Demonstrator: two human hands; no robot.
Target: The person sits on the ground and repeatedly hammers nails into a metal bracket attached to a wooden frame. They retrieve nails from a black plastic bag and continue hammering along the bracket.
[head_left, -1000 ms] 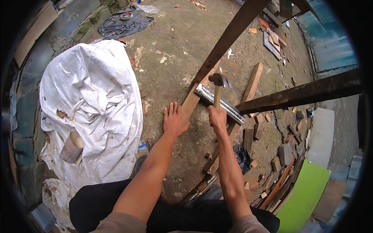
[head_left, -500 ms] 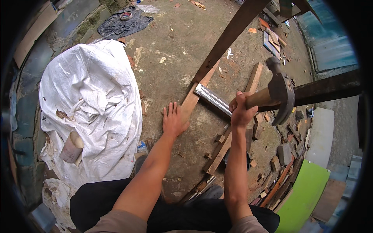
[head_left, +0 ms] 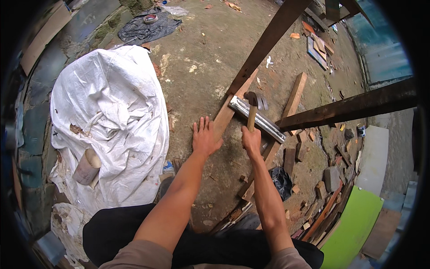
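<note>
My right hand [head_left: 251, 141] is closed round the wooden handle of a claw hammer [head_left: 252, 117]. The dark hammer head is down close to the far end of a crosspiece [head_left: 264, 124] with a whitish, silvery top face; whether it touches cannot be made out. That crosspiece spans two wooden pieces. My left hand [head_left: 206, 138] lies with fingers stretched out against the near end of the left wooden plank [head_left: 224, 119], its thumb toward the plank's side. A dark upright post [head_left: 271, 45] meets this plank beside the crosspiece, and another dark post [head_left: 349, 110] reaches the crosspiece's right end.
At left a white sheet [head_left: 107, 116] lies crumpled, with a cut tube [head_left: 87, 167] on it. Wood offcuts [head_left: 290, 161], a black plastic bag [head_left: 281, 181] and a green panel [head_left: 354, 228] are to the right. A roll of tape [head_left: 150, 19] sits on dark plastic at the back.
My right hand has swung the hammer down and to the left, from raised at the right to beside the crosspiece. My left hand stays on the plank.
</note>
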